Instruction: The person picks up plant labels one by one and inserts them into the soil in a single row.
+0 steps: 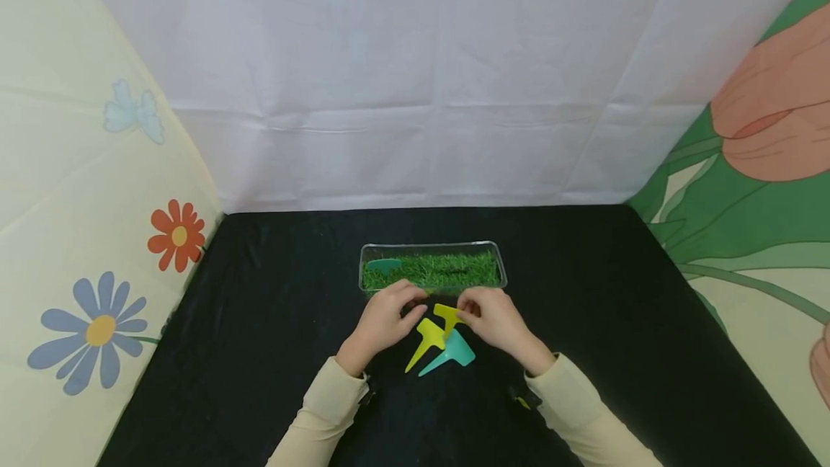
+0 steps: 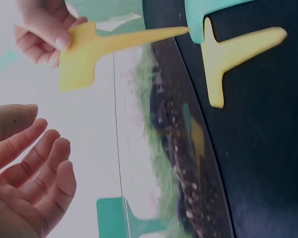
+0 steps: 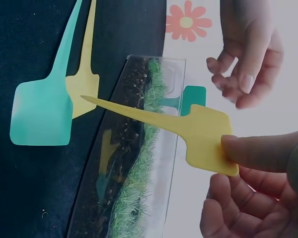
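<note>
A yellow T-shaped plant label (image 3: 208, 141) is pinched at its broad end between the thumb and fingers of my right hand (image 1: 496, 321), its pointed stem facing down toward the table. My left hand (image 1: 387, 314) hovers across from it, fingers loosely bent and holding nothing. Below and between the hands, a second yellow plant label (image 1: 428, 337) and a turquoise plant label (image 1: 457, 350) lie overlapping on the black cloth. Just beyond the hands stands a clear planter box (image 3: 176, 74) with green grass over dark soil. A green plant label (image 1: 385, 264) stands in the grass at its left end.
Black cloth (image 1: 272, 294) covers the table. A white sheet (image 1: 428, 78) hangs behind it, with flower-printed panels at the left (image 1: 97, 236) and right (image 1: 765, 164). The box's clear front wall (image 3: 94, 198) reflects the labels.
</note>
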Action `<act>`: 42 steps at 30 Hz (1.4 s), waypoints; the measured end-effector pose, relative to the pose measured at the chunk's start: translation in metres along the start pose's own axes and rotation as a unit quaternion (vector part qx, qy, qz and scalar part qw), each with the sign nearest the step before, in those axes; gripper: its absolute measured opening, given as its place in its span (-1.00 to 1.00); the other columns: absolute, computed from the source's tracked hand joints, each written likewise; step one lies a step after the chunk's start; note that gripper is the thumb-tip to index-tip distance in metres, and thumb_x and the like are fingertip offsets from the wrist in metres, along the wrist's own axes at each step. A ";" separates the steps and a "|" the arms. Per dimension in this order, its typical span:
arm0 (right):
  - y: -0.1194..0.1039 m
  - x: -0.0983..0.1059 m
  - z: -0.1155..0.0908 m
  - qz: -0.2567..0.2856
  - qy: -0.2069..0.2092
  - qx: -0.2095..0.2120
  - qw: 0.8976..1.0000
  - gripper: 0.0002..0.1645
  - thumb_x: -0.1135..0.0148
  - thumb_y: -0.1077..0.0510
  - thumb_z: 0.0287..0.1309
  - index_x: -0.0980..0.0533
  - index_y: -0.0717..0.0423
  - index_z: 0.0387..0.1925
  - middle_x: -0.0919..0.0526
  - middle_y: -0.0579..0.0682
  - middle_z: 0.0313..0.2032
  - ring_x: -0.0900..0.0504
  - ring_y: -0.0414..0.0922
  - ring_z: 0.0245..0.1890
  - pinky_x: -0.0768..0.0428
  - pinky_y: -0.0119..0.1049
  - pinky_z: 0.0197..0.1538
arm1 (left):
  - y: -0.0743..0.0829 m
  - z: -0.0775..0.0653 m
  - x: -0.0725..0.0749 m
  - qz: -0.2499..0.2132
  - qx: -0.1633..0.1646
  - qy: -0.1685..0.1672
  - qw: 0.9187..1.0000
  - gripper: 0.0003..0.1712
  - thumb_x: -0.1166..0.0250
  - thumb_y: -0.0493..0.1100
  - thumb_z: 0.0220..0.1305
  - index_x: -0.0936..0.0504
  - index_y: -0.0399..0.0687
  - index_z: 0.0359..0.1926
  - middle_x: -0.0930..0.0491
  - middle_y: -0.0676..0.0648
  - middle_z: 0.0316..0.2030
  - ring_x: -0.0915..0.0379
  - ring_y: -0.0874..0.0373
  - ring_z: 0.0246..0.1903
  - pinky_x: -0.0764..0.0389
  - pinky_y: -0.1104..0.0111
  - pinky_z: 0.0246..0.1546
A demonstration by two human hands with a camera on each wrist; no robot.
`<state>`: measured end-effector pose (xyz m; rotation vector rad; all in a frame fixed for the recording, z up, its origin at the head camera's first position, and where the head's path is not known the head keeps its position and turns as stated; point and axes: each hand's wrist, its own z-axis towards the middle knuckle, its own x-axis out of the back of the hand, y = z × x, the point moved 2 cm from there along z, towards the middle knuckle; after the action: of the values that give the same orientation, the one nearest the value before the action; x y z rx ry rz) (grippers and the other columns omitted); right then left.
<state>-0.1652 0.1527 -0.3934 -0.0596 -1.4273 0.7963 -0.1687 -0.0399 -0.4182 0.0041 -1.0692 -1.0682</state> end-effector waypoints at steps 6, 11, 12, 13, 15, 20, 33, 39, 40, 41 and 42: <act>-0.001 -0.001 0.001 -0.001 -0.002 0.020 1.000 -0.87 -0.32 0.32 -0.05 -0.54 0.08 -0.56 -0.50 -0.15 -0.59 -0.41 -0.30 -0.61 -0.42 -0.43 -0.51 | 0.007 0.006 -0.006 0.008 -0.013 -0.017 1.000 -0.84 -0.26 -0.26 0.14 -0.61 -0.16 -0.22 -0.54 -0.03 -0.31 -0.46 0.21 -0.42 -0.49 0.45 -0.40; -0.001 0.000 0.001 -0.005 -0.002 0.031 0.999 -0.87 -0.32 0.31 -0.05 -0.53 0.07 -0.57 -0.51 -0.16 -0.59 -0.42 -0.30 -0.61 -0.42 -0.43 -0.51 | 0.008 0.009 -0.007 0.012 -0.012 -0.029 0.999 -0.83 -0.28 -0.26 0.12 -0.61 -0.15 -0.22 -0.53 -0.02 -0.31 -0.46 0.21 -0.41 -0.49 0.43 -0.39; -0.001 0.000 0.001 -0.006 -0.002 0.032 0.999 -0.86 -0.32 0.31 -0.05 -0.53 0.07 -0.57 -0.51 -0.16 -0.59 -0.42 -0.30 -0.61 -0.42 -0.43 -0.51 | 0.008 0.009 -0.007 0.013 -0.013 -0.035 0.999 -0.83 -0.28 -0.26 0.13 -0.61 -0.16 -0.22 -0.53 -0.02 -0.31 -0.46 0.21 -0.41 -0.49 0.43 -0.39; -0.001 0.000 0.002 -0.007 -0.001 0.033 0.999 -0.86 -0.32 0.31 -0.05 -0.53 0.07 -0.57 -0.50 -0.16 -0.59 -0.42 -0.30 -0.61 -0.41 -0.44 -0.51 | 0.008 0.010 -0.008 0.014 -0.014 -0.040 0.999 -0.84 -0.28 -0.25 0.13 -0.62 -0.16 -0.22 -0.53 -0.01 -0.31 -0.46 0.21 -0.41 -0.49 0.42 -0.39; -0.001 -0.001 0.002 -0.006 0.000 0.035 0.999 -0.86 -0.32 0.31 -0.05 -0.53 0.07 -0.57 -0.50 -0.16 -0.60 -0.42 -0.30 -0.61 -0.41 -0.44 -0.51 | 0.008 0.011 -0.009 0.019 -0.019 -0.052 0.998 -0.84 -0.27 -0.24 0.14 -0.62 -0.16 -0.23 -0.54 -0.01 -0.32 -0.46 0.21 -0.42 -0.49 0.43 -0.39; -0.002 -0.002 0.003 -0.007 0.005 0.039 0.999 -0.85 -0.33 0.31 -0.06 -0.53 0.06 -0.58 -0.50 -0.16 -0.60 -0.41 -0.30 -0.62 -0.41 -0.44 -0.52 | 0.008 0.014 -0.013 0.029 -0.029 -0.072 0.997 -0.87 -0.24 -0.24 0.16 -0.64 -0.16 -0.26 -0.55 0.00 -0.35 -0.46 0.22 -0.43 -0.49 0.46 -0.41; -0.007 -0.001 0.005 -0.015 0.024 0.059 0.998 -0.85 -0.34 0.31 -0.07 -0.53 0.07 -0.58 -0.52 -0.14 -0.58 -0.44 -0.28 -0.61 -0.42 -0.45 -0.51 | 0.011 0.020 -0.014 0.067 -0.040 -0.076 0.994 -0.93 -0.23 -0.29 0.17 -0.65 -0.10 -0.36 -0.51 0.03 -0.49 -0.43 0.26 -0.53 -0.45 0.52 -0.49; -0.005 0.003 0.002 -0.007 0.026 0.043 0.999 -0.83 -0.40 0.28 -0.13 -0.57 0.13 -0.41 -0.51 -0.12 -0.52 -0.45 -0.26 -0.57 -0.43 -0.42 -0.49 | 0.012 0.022 -0.007 0.075 -0.039 -0.082 0.993 -0.92 -0.21 -0.29 0.19 -0.64 -0.12 -0.38 -0.49 0.03 -0.50 -0.41 0.28 -0.56 -0.43 0.54 -0.52; -0.004 0.003 0.002 -0.005 0.026 0.037 0.999 -0.80 -0.40 0.27 -0.14 -0.58 0.15 -0.38 -0.50 -0.12 -0.51 -0.44 -0.26 -0.57 -0.43 -0.42 -0.48 | 0.011 0.023 -0.006 0.078 -0.040 -0.082 0.993 -0.92 -0.21 -0.29 0.19 -0.63 -0.12 -0.38 -0.49 0.03 -0.49 -0.41 0.28 -0.56 -0.43 0.54 -0.53; -0.002 0.004 0.001 -0.005 0.024 0.031 0.999 -0.77 -0.41 0.27 -0.15 -0.58 0.15 -0.35 -0.50 -0.12 -0.51 -0.44 -0.27 -0.56 -0.42 -0.41 -0.48 | 0.011 0.023 -0.005 0.080 -0.039 -0.081 0.993 -0.93 -0.21 -0.29 0.20 -0.63 -0.11 -0.38 -0.50 0.03 -0.48 -0.42 0.27 -0.56 -0.43 0.54 -0.53; -0.001 0.004 0.000 -0.005 0.022 0.025 0.999 -0.75 -0.42 0.27 -0.16 -0.57 0.16 -0.34 -0.50 -0.12 -0.50 -0.43 -0.27 -0.56 -0.43 -0.41 -0.48 | 0.011 0.024 -0.003 0.082 -0.039 -0.079 0.993 -0.93 -0.21 -0.28 0.20 -0.62 -0.11 -0.38 -0.50 0.03 -0.48 -0.42 0.27 -0.56 -0.44 0.53 -0.52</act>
<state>-0.1655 0.1540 -0.3895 -0.0309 -1.3638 0.8167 -0.1779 -0.0207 -0.4030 -0.2307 -1.1489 -0.9717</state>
